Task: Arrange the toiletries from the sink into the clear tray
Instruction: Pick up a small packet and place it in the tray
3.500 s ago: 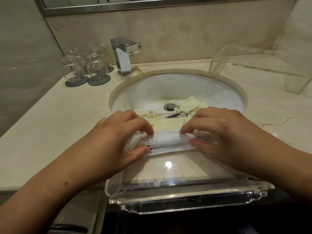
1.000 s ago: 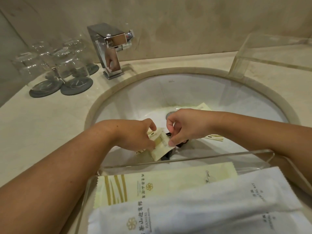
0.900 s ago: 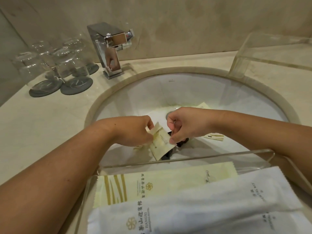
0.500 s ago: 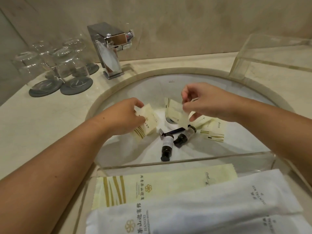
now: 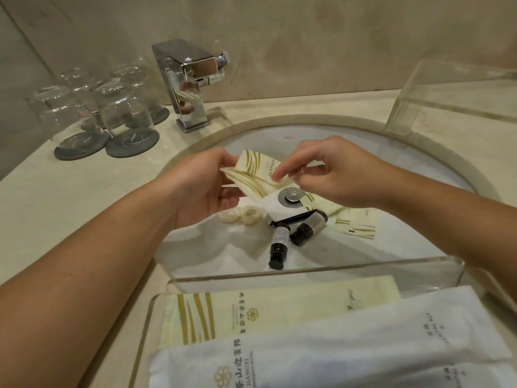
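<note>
Two hands, left hand (image 5: 207, 189) and right hand (image 5: 330, 175), now raised over sink (image 5: 419, 175), grips pinching together striped sachets (image 5: 254, 172). Bottles (image 5: 279, 242), soaps (image 5: 243, 214) uncovered in sink. Clear tray (image 5: 307, 271) holds two long packets (image 5: 279, 309).

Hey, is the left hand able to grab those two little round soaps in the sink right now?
Probably not at once. The left hand is just above the round soaps with nothing between them, but its fingers are holding striped packets together with the right hand. It would need to set those down first.
</note>
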`<state>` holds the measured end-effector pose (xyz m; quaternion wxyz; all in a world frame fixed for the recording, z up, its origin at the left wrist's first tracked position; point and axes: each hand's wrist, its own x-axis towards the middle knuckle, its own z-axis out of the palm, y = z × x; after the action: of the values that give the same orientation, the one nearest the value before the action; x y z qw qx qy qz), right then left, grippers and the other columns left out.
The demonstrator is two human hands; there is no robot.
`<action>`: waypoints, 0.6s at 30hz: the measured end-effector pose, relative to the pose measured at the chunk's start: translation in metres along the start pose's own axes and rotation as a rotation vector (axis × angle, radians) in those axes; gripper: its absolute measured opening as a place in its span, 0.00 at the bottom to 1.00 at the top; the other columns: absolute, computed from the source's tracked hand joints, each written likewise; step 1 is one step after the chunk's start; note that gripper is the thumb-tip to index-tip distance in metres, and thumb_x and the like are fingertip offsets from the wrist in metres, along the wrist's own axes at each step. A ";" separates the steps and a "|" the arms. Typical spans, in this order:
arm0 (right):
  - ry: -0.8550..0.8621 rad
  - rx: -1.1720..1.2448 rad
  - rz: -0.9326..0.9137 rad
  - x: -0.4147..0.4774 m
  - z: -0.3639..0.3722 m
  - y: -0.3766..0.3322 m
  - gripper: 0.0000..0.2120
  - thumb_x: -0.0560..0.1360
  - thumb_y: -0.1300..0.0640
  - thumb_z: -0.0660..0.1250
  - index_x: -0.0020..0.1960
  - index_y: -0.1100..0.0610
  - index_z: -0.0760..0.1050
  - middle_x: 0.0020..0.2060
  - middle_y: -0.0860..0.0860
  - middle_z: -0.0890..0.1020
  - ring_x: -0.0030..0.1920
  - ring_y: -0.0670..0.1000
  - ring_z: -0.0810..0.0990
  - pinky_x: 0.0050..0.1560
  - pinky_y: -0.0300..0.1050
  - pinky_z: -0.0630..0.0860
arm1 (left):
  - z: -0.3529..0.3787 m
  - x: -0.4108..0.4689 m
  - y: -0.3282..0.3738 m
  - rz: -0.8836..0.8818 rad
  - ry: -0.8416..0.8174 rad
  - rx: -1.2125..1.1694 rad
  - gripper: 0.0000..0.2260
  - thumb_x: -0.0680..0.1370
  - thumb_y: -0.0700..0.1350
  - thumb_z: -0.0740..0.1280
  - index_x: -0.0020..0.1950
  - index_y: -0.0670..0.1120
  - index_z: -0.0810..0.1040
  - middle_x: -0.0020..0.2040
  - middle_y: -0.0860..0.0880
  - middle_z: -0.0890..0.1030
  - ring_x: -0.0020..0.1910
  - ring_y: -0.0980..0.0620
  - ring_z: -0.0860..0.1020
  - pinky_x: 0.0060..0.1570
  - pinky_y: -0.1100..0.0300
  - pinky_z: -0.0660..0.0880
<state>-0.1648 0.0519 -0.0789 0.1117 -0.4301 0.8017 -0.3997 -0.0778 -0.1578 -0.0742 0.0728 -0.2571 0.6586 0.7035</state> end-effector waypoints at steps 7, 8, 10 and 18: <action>-0.052 -0.282 -0.102 -0.006 0.000 -0.006 0.16 0.77 0.62 0.68 0.50 0.42 0.86 0.47 0.41 0.79 0.55 0.45 0.75 0.60 0.47 0.72 | 0.003 -0.004 -0.004 0.123 -0.028 0.175 0.13 0.82 0.47 0.67 0.63 0.44 0.80 0.52 0.41 0.87 0.48 0.45 0.81 0.50 0.52 0.75; -0.051 -0.312 -0.114 -0.006 -0.001 -0.007 0.15 0.76 0.61 0.68 0.49 0.42 0.86 0.47 0.40 0.79 0.55 0.44 0.74 0.60 0.47 0.72 | 0.003 -0.006 -0.005 0.141 -0.024 0.193 0.11 0.81 0.45 0.68 0.63 0.45 0.80 0.52 0.42 0.87 0.48 0.45 0.81 0.53 0.50 0.75; -0.034 -0.327 -0.110 -0.008 -0.004 -0.011 0.13 0.74 0.58 0.68 0.48 0.41 0.85 0.49 0.40 0.78 0.56 0.45 0.74 0.62 0.48 0.71 | 0.002 -0.010 -0.003 0.154 -0.012 0.228 0.11 0.81 0.43 0.69 0.63 0.49 0.79 0.51 0.44 0.87 0.47 0.46 0.82 0.54 0.49 0.77; 0.023 -0.057 -0.028 -0.022 -0.027 -0.045 0.16 0.78 0.50 0.69 0.64 0.40 0.76 0.63 0.38 0.78 0.66 0.41 0.75 0.70 0.52 0.73 | -0.004 -0.056 0.017 0.277 -0.043 0.342 0.10 0.79 0.39 0.71 0.57 0.51 0.82 0.52 0.45 0.88 0.48 0.47 0.85 0.53 0.51 0.80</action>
<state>-0.1386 0.0704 -0.0314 0.0847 -0.4395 0.8079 -0.3834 -0.0362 -0.1507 -0.0338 0.0322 -0.1331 0.7957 0.5900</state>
